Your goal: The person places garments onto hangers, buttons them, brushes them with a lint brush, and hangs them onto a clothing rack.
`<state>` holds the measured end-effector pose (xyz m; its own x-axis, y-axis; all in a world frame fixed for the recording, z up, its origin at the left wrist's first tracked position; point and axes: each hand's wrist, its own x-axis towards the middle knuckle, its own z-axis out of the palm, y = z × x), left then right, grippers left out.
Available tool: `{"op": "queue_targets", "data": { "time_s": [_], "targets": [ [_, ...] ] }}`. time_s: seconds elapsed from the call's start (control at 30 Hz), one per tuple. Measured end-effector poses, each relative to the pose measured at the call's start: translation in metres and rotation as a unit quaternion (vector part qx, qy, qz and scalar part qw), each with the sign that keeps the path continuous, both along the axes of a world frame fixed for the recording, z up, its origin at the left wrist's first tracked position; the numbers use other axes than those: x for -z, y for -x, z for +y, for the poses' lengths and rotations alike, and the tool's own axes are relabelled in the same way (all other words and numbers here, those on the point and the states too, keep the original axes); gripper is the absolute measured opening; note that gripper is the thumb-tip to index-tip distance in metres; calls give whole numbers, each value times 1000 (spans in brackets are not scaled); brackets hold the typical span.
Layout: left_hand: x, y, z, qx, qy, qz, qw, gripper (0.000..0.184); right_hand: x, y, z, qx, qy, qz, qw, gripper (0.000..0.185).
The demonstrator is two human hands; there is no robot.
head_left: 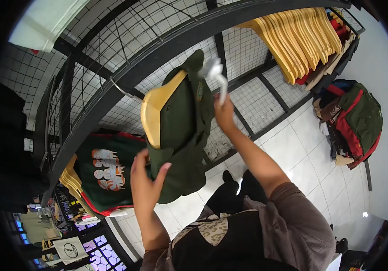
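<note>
Through the head camera I saw the left hand nearest, thumb and fingers spread wide beside the lower end of the hanger; whether its fingertips pressed the cloth I could not tell. The right hand, farther up, was closed in a narrow pinch on a glossy white strip-like thing, its upper part blurred by motion and too unclear to name.

Between the hands hung the dark green collared garment, matte and softly creased, with a small oval patch, partly draped over a pale varnished wooden hanger. I judged the step in hand to be handling the garment at the hanger. One smooth, rounded shoulder of the wood showed bare, so the slack cloth called for light support on both sides; a pull on the white thing could have dragged the fabric askew.

The hanger's thin, bent metal hook met the curved black metal rail, backed by stiff wire grid. Beyond and lower was a dark green garment with orange-and-white printed figures and red trim. Farther off, rounded wooden hangers stood in a dense row, and a bulky green-and-red fabric bundle sat at the side, near glossy white floor tiles with thin dark joints.
</note>
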<state>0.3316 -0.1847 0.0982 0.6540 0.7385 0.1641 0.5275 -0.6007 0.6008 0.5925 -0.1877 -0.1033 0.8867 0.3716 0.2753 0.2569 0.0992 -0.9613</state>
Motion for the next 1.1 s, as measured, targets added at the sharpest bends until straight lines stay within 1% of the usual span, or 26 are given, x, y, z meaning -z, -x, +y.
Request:
{"op": "queue_targets", "data": {
  "time_s": [0.03,0.07,0.1,0.13,0.17,0.23,0.27,0.33,0.37,0.4,0.43,0.47,0.5,0.53,0.6,0.63,0.7,0.73,0.77,0.83,0.9,0.93,1.0,1.03,1.07,1.1],
  "targets": [
    [-1,-3,-2,-20,-52,36,998,43,21,7,8,-29,86,-32,995,17],
    [-2,-7,-5,-39,-100,69,992,35,35,19,4,-101,132,-33,985,21],
    [0,-9,-6,-72,-100,67,990,33,71,27,1,-149,158,-37,975,22],
    [0,-7,-6,-106,-101,66,987,30,107,36,-12,-166,198,-66,964,23],
    [-2,-5,-4,-121,-103,69,985,30,129,45,-27,-182,235,-92,950,24],
    [0,4,7,-117,-97,74,986,30,134,45,-60,-261,341,-74,900,27],
    [1,7,10,-109,-89,85,986,30,134,44,-60,-261,340,-72,901,27],
    [0,7,14,-97,-65,72,991,31,119,38,-59,-150,244,-22,958,28],
    [6,8,16,-87,-78,55,992,32,98,28,-43,-96,185,-29,978,26],
    [10,8,16,-78,-88,39,992,34,64,17,-29,-36,124,-57,990,21],
    [10,6,13,-78,-87,40,992,34,18,10,-17,1,45,-28,999,18],
    [9,3,9,-76,-87,34,993,35,-15,2,-8,2,12,11,1000,17],
    [7,0,7,-75,-89,27,993,36,-30,-4,5,17,-14,25,999,16],
    [7,-1,8,-77,-90,26,993,36,-28,-2,14,15,-15,24,999,16],
    [7,-1,9,-86,-72,18,994,32,-22,5,30,-32,6,14,999,17],
    [7,0,12,-86,-73,19,993,32,-8,16,32,-9,-20,-13,1000,21],
    [6,7,22,-103,-79,20,991,28,28,40,17,-71,60,14,996,30],
    [7,8,22,-105,-80,21,991,28,58,58,5,-100,127,-2,987,35],
    [8,9,22,-110,-94,28,989,27,85,75,-12,-127,193,-18,973,40],
    [7,7,22,-113,-109,33,987,26,108,94,-56,-222,364,23,904,40],
    [7,6,19,-119,-86,34,989,27,154,98,-86,-305,441,-36,843,42],
    [9,7,18,-118,-86,36,989,27,157,94,-94,-306,441,-34,843,42],
    [14,7,19,-106,-53,10,993,28,161,88,-101,-225,365,-12,903,34],
    [14,5,17,-104,-52,11,993,28,156,81,-92,-134,284,-31,949,24],
    [14,3,15,-92,-34,-4,995,30,120,71,-81,-85,246,76,963,22],
    [13,1,12,-81,-17,-18,996,31,83,62,-66,-35,203,180,962,22]
  ]
}}
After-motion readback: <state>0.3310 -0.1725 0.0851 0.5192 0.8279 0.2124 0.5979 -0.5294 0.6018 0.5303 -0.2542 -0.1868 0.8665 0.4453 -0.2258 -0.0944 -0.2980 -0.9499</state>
